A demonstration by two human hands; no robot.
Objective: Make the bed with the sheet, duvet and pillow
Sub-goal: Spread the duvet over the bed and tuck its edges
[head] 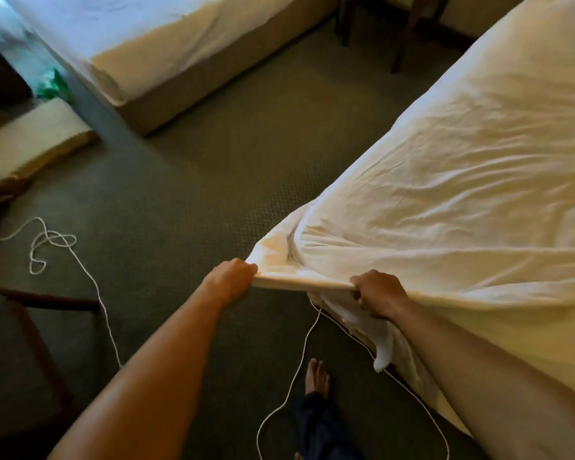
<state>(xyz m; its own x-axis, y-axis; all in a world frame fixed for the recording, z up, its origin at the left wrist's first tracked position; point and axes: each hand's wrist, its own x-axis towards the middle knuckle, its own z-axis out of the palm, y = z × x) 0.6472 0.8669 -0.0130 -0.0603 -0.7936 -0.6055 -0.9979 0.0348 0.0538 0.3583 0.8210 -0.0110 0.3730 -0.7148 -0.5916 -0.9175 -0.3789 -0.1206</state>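
Your left hand (234, 275) and right hand (375, 293) both grip the hem of the white sheet (462, 180) at the bed's near corner, fists closed on a taut strip stretched between them, just off the mattress (545, 370) edge. Rest of the sheet runs away up-right along the bed's long axis, wrinkled. Right hand's nearer the corner, so prob. tuck from that side w/ left keeping tension.
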